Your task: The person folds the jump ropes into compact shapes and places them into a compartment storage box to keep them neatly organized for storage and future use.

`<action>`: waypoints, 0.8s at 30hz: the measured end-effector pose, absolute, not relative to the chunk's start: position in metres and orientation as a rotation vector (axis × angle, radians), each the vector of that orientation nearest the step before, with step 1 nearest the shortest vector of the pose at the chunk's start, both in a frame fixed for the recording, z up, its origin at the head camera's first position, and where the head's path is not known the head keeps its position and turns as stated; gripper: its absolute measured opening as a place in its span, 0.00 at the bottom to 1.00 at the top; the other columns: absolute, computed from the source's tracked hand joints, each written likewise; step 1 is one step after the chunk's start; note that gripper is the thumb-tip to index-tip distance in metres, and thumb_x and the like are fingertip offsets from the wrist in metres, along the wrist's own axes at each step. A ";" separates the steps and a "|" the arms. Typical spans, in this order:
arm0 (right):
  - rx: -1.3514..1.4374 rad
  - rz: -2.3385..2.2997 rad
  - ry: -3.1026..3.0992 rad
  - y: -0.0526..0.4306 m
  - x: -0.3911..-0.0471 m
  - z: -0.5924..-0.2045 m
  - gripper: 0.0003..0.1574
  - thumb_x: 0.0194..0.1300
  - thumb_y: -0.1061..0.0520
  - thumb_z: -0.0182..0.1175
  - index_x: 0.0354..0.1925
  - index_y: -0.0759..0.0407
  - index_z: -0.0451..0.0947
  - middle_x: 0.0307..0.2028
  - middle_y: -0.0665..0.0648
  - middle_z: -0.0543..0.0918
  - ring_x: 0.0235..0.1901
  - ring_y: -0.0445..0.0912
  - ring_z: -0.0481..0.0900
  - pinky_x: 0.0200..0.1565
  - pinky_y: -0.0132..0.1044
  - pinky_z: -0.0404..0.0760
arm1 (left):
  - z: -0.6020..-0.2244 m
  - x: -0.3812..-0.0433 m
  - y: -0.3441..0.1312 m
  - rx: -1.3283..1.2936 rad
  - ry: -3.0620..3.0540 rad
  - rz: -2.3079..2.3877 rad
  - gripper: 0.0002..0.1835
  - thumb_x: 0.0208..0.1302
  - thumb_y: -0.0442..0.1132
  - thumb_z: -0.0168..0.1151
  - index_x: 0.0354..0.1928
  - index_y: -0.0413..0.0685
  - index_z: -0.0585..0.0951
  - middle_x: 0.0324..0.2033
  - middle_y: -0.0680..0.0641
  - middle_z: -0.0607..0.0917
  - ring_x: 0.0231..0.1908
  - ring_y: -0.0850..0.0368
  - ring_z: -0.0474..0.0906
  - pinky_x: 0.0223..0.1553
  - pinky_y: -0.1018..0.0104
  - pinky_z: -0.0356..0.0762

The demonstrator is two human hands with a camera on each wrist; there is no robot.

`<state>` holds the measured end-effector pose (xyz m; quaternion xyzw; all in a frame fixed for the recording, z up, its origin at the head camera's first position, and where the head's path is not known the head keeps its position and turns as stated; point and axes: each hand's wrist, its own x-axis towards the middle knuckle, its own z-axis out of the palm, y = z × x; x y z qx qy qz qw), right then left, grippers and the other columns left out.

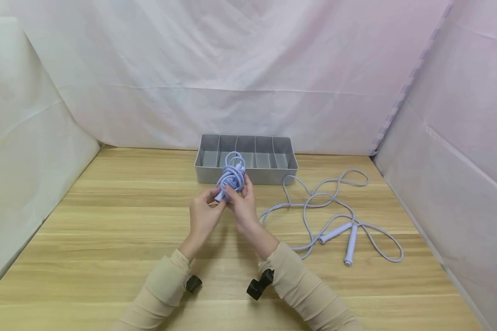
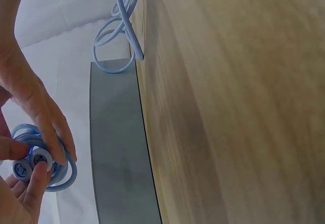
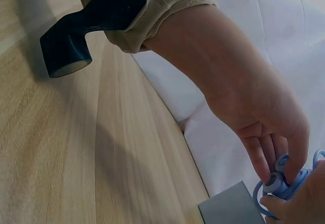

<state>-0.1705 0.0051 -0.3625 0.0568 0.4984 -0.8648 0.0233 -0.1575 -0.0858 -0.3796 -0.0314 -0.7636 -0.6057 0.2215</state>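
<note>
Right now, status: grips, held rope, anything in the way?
Left grip and right grip both holding coiled rope, aloft. Gray divided tray behind it in head view; nothing seen in between. Loose rope sprawled at right, one loop by tray.

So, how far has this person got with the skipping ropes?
Done: one rope looks wound into a bundle. In hand: the left hand and right hand hold that bundle. Remaining, probably: the second rope, lying loose on the table.

Pale cloth walls, creased; wood-grain tabletop
</note>
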 end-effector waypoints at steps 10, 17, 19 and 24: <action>0.142 -2.671 1.568 0.012 -0.174 -0.363 0.46 0.61 0.69 0.54 0.70 0.54 0.43 0.63 0.63 0.62 0.57 0.55 0.68 0.53 0.45 0.74 | -0.372 -0.159 -0.084 -0.050 -2.127 -1.737 0.13 0.46 0.24 0.65 0.38 0.27 0.80 0.35 0.32 0.82 0.35 0.41 0.82 0.35 0.65 0.81; 0.107 -2.675 1.604 0.016 -0.177 -0.365 0.46 0.60 0.69 0.55 0.69 0.54 0.44 0.64 0.62 0.61 0.59 0.54 0.66 0.53 0.45 0.74 | -0.377 -0.165 -0.082 -0.036 -2.080 -1.823 0.14 0.45 0.24 0.66 0.37 0.26 0.79 0.35 0.31 0.82 0.35 0.40 0.81 0.34 0.72 0.80; 0.097 -2.673 1.617 0.017 -0.178 -0.364 0.46 0.60 0.68 0.55 0.69 0.55 0.44 0.64 0.62 0.60 0.60 0.54 0.65 0.54 0.45 0.73 | -0.377 -0.167 -0.081 -0.032 -2.069 -1.841 0.14 0.45 0.23 0.66 0.37 0.26 0.79 0.35 0.31 0.82 0.35 0.40 0.81 0.34 0.73 0.80; 0.063 -2.667 1.664 0.020 -0.183 -0.363 0.47 0.60 0.68 0.55 0.70 0.54 0.44 0.65 0.61 0.59 0.61 0.53 0.63 0.55 0.44 0.72 | -0.380 -0.175 -0.077 0.013 -2.032 -1.909 0.14 0.44 0.23 0.66 0.37 0.26 0.79 0.35 0.30 0.82 0.37 0.40 0.81 0.35 0.74 0.80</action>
